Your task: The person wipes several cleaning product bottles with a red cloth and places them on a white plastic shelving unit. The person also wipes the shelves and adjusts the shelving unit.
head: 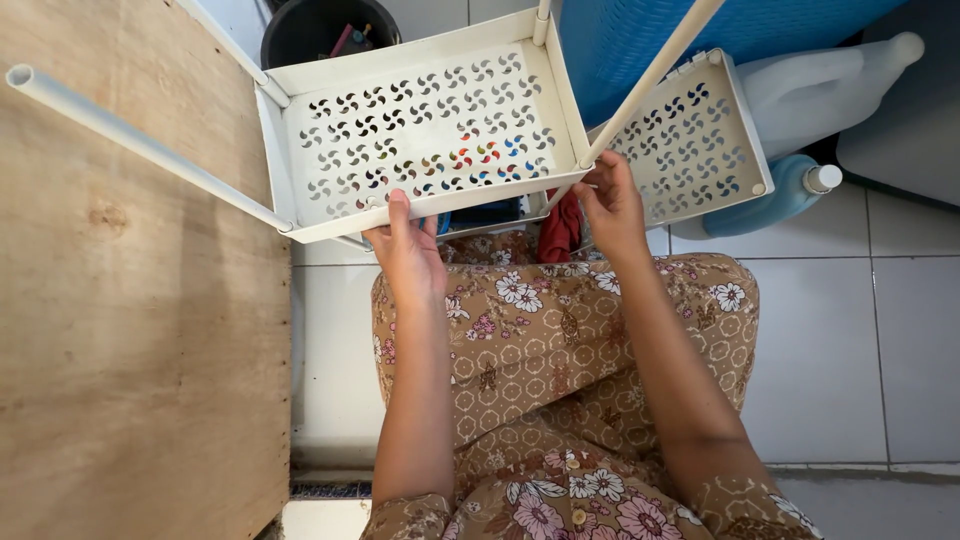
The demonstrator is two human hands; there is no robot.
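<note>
the left hand (408,255) is clamped on the near rim of the cream plastic shelf tray (425,125), thumb over the edge. the right hand (612,205) pinches the pole (655,75) at the tray's 4 o'clock corner socket. the perforated tray looks light, stiff and smooth, best gripped by its rims. a second tray (695,140) lies at 3 o'clock on the tiled floor (850,330).

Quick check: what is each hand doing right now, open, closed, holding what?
Left hand: closed on the front rim of the cream perforated shelf tray.
Right hand: fingers pinching the lower end of a white pole at the tray's corner.
</note>
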